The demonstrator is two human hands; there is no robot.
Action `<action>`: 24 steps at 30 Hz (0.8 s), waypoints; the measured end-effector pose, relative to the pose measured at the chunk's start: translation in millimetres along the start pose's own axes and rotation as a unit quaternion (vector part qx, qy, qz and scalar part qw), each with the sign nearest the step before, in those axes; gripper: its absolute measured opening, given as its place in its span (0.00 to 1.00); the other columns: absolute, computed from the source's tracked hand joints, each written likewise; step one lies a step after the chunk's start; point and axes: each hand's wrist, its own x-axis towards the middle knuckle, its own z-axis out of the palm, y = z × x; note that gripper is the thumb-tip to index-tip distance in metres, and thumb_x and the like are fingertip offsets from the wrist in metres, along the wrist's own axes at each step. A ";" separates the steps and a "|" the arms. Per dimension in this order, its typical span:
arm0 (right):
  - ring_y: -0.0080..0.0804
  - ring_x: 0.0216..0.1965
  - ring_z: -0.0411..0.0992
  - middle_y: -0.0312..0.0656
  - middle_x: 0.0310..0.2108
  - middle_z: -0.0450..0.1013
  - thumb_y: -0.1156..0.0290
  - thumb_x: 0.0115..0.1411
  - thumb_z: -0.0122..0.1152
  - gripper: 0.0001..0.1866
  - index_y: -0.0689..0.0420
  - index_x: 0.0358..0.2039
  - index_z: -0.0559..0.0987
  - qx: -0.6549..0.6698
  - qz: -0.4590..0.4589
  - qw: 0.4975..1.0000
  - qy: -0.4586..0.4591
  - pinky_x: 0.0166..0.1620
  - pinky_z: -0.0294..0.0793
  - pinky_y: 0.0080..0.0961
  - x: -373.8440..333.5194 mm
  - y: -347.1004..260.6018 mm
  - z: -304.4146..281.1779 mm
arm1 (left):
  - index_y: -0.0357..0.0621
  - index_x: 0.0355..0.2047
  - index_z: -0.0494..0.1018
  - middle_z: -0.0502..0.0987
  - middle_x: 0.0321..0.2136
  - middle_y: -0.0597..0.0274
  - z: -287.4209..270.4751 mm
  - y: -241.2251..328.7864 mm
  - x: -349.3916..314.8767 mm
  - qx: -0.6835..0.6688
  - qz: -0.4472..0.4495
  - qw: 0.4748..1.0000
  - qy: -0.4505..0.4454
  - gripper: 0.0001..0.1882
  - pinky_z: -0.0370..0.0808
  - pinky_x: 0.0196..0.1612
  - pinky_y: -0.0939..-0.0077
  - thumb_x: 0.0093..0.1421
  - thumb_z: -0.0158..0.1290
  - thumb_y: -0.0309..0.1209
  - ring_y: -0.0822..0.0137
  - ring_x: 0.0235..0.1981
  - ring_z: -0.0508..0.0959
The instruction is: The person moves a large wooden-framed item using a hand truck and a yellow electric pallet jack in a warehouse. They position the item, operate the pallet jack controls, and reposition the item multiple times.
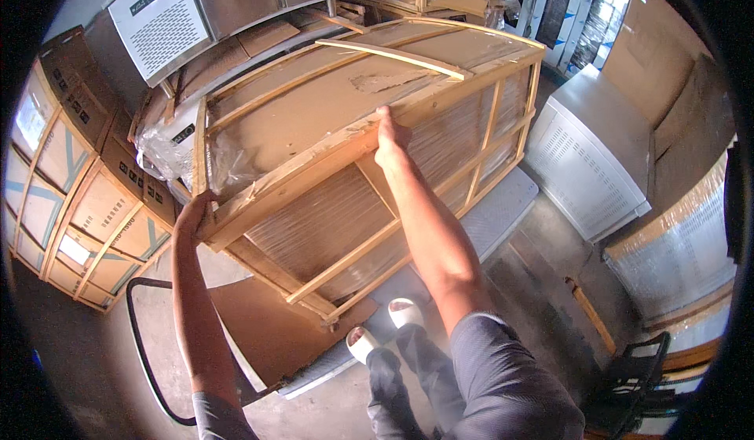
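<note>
A large wooden-framed crate (283, 165) with cardboard on top and plastic wrap along its near side stretches across the middle in front of me. My left hand (195, 214) is closed around its near left corner. Farther right, my right hand (390, 135) grips the top beam of the near side, thumb uppermost and its fingers partly hidden. Beneath the crate shows the grey deck of a platform trolley (503, 208). A brown cardboard sheet (255, 322) lies at the deck's left end, beside the trolley's black tubular handle (135, 346).
Wood-slatted cartons (98, 204) stand at the left. Behind the crate is a stainless steel appliance (161, 32) with a vented panel. A silver metal cabinet (585, 157) stands at the right, near a wrapped unit (675, 244). A wooden strip (591, 314) lies on the floor.
</note>
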 end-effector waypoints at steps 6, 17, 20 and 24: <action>0.39 0.51 0.70 0.54 0.54 0.69 0.52 0.50 0.69 0.42 0.70 0.56 0.66 -0.024 0.108 0.992 0.063 0.52 0.71 0.34 -7.3 -15.6 -12.0 | 0.45 0.27 0.74 0.69 0.20 0.66 9.5 -13.5 -36.4 0.053 -0.010 0.996 0.069 0.17 0.65 0.22 0.71 0.52 0.55 0.46 0.70 0.17 0.68; 0.35 0.44 0.72 0.47 0.43 0.75 0.65 0.53 0.65 0.22 0.68 0.43 0.75 -0.021 -0.007 1.000 0.014 0.49 0.70 0.33 20.2 7.8 -6.6 | 0.43 0.37 0.76 0.70 0.23 0.69 -11.8 -41.2 -12.4 0.090 0.059 0.994 0.034 0.23 0.69 0.34 0.72 0.63 0.49 0.53 0.70 0.26 0.70; 0.37 0.45 0.72 0.50 0.44 0.74 0.64 0.54 0.65 0.26 0.71 0.46 0.72 -0.081 -0.001 0.996 0.045 0.51 0.70 0.34 28.5 7.2 10.7 | 0.43 0.39 0.75 0.71 0.27 0.67 -28.4 -53.8 1.6 0.072 0.087 0.993 0.023 0.26 0.69 0.36 0.72 0.62 0.49 0.56 0.70 0.29 0.71; 0.38 0.45 0.72 0.51 0.44 0.73 0.66 0.54 0.65 0.27 0.73 0.48 0.68 -0.058 0.008 0.997 0.050 0.51 0.71 0.34 41.0 21.8 19.9 | 0.42 0.40 0.74 0.71 0.31 0.65 -32.5 -40.8 14.2 0.084 0.024 0.996 0.018 0.27 0.70 0.37 0.72 0.61 0.50 0.57 0.70 0.32 0.71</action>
